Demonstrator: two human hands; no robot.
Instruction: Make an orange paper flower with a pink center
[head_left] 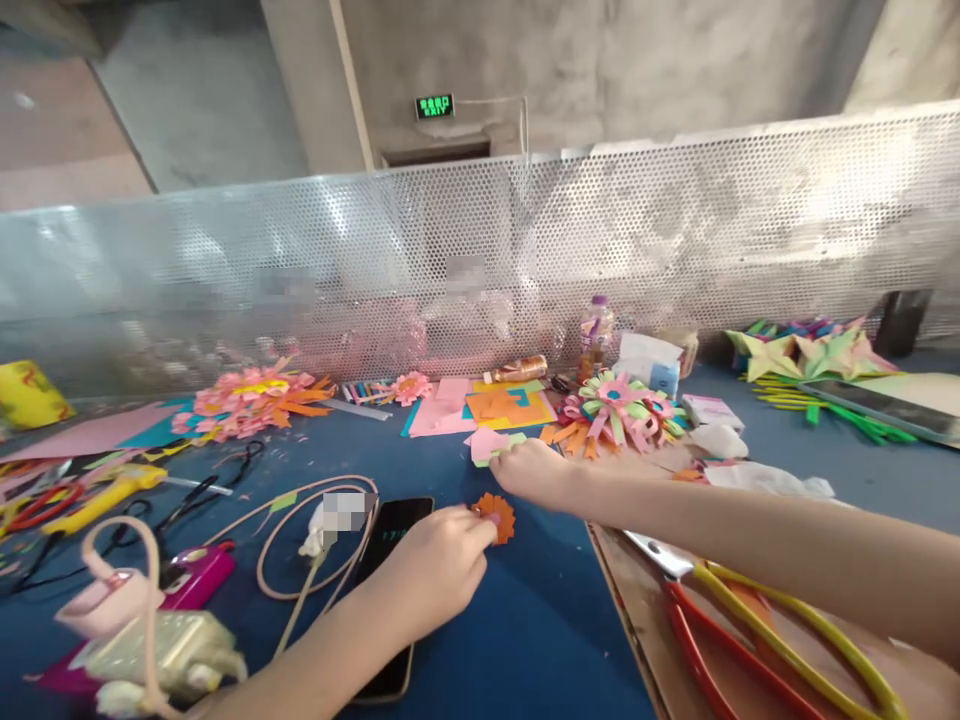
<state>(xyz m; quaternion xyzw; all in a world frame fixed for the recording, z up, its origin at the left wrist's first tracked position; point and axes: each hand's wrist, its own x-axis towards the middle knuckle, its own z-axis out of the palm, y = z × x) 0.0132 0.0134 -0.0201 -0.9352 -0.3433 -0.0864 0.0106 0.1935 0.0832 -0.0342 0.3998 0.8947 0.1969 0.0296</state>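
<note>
My left hand [450, 562] pinches the left edge of an orange paper flower [501, 520] with a scalloped rim, just above the blue tabletop. The black phone [391, 600] lies partly under my left wrist. Farther forward, my right hand [534, 472] is closed, its fingertips down at small pink paper pieces [486, 444] with light green bits beside them. What those fingertips hold, if anything, is hidden. Finished paper flowers [613, 400] with pink and green petals stand just beyond my right hand.
Large scissors [720, 610] with red and yellow handles lie under my right forearm. A white charger [337, 520] with a coiled cable and a yellow glue gun [112, 495] are at left. Paper sheets [442, 412], a drink bottle [597, 335] and a perforated metal panel [480, 260] stand behind.
</note>
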